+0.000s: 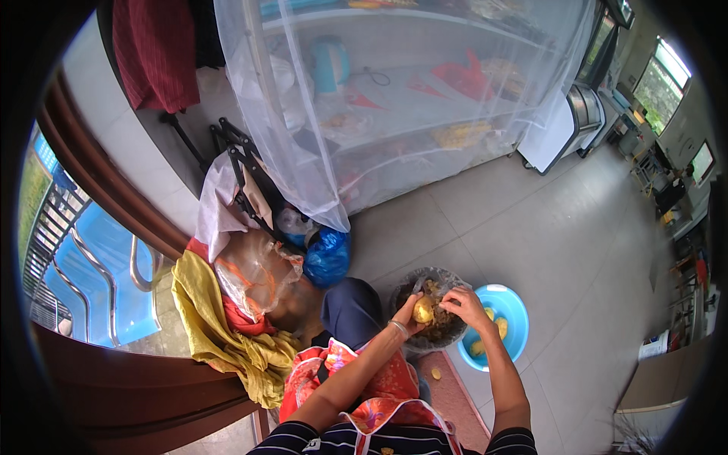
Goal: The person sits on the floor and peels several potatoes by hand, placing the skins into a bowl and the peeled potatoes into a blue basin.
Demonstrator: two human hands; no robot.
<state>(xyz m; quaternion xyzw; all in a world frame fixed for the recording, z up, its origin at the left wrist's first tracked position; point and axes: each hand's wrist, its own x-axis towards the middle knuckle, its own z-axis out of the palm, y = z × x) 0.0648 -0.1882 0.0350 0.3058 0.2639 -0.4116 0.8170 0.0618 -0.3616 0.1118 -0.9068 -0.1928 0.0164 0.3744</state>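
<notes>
My left hand (408,316) holds a yellow potato (423,310), partly peeled by the look of it, above a bin lined with a clear plastic bag (410,343). Dark scraps that look like peelings (441,330) fill much of the bin. Just right of the potato, my right hand (466,306) has its thumb and fingertips pinched together; whether a small tool is between them cannot be told. Under my right forearm stands a light blue plastic basin (522,324) with several yellow peeled pieces (478,348) in it.
A small yellowish piece (436,373) lies on the pink mat (455,404). To the left are a blue plastic bag (328,259), a yellow woven sack (199,307) and a folded black metal frame (242,176). Shelves behind a sheer white curtain (398,131) stand ahead on the grey tiled floor (569,244).
</notes>
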